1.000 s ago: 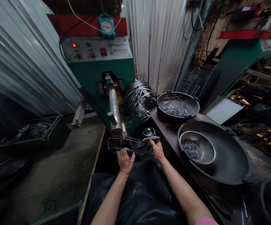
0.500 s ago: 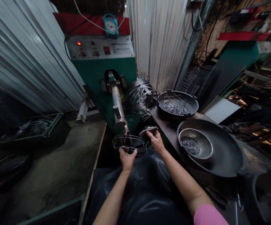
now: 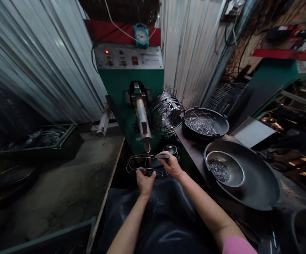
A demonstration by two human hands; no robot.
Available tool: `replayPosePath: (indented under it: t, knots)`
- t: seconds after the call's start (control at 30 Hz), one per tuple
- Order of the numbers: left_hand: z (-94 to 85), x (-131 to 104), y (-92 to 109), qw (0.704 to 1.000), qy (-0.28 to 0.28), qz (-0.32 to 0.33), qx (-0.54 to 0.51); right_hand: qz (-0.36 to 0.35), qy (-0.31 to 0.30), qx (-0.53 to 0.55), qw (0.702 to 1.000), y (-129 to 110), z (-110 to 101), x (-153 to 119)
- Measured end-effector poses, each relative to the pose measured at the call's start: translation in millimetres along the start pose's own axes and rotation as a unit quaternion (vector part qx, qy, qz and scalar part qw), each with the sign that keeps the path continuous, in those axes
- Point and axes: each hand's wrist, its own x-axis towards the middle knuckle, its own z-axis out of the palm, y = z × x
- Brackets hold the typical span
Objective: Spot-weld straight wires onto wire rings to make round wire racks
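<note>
Below the tip of the green machine point(image 3: 131, 76), my left hand point(image 3: 145, 181) grips the lower ring of a round wire frame point(image 3: 130, 165). My right hand point(image 3: 172, 165) pinches a flat grey plate point(image 3: 162, 156), seen nearly edge-on at the upper ring's right side. The machine's metal arm point(image 3: 143, 121) ends just above the frame. Whether the plate touches the wire is too small to tell.
Wire rings point(image 3: 167, 111) hang in a bundle right of the machine. A dark pan point(image 3: 223, 123) holds bent wires. Nearer, a large pan point(image 3: 261, 176) holds a steel bowl point(image 3: 241, 173) of small metal pieces. A green bin point(image 3: 68, 137) stands left.
My right hand has brought the plate leftward to the frame's upper ring and turned it edge-on. A small round dish behind it is now uncovered. The whole view has shifted slightly.
</note>
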Motion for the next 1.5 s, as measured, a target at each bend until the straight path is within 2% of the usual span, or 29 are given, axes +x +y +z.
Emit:
replayPosePath:
  t: [0.1,0.23,0.4,0.5,0.6,0.7,0.93,1.23,1.4,1.5]
  knots:
    - [-1.6,0,0,1.0,-0.015,0.011,0.0,0.053,0.017,0.021,0.998,7,5,4]
    - [-2.8,1,2,0.999,-0.041,-0.006,-0.001,0.094,0.018,0.064,0.993,12,5,10]
    - [-1.9,3,5,0.999,-0.022,0.006,0.022,0.056,-0.017,0.015,0.998,8,1,12]
    - [-0.1,5,6,0.999,-0.009,0.04,0.034,0.036,-0.001,-0.006,0.999,7,6,12]
    - [1.6,7,8,0.995,-0.006,0.086,0.044,0.039,0.02,0.014,0.999,7,12,14]
    - [1.8,9,7,0.993,0.004,0.103,0.058,0.046,0.02,0.028,0.998,8,16,17]
    - [0.7,17,1,0.995,0.02,0.092,0.043,0.062,0.019,0.019,0.998,10,12,17]
    - [6.9,30,5,0.998,0.009,0.051,0.024,0.059,0.023,-0.028,0.998,19,15,31]
    - [8.0,27,7,0.999,-0.02,0.026,0.01,0.065,0.023,-0.046,0.997,20,14,32]
    - [6.8,23,8,0.999,-0.014,0.039,0.018,0.066,0.023,-0.045,0.997,18,13,32]
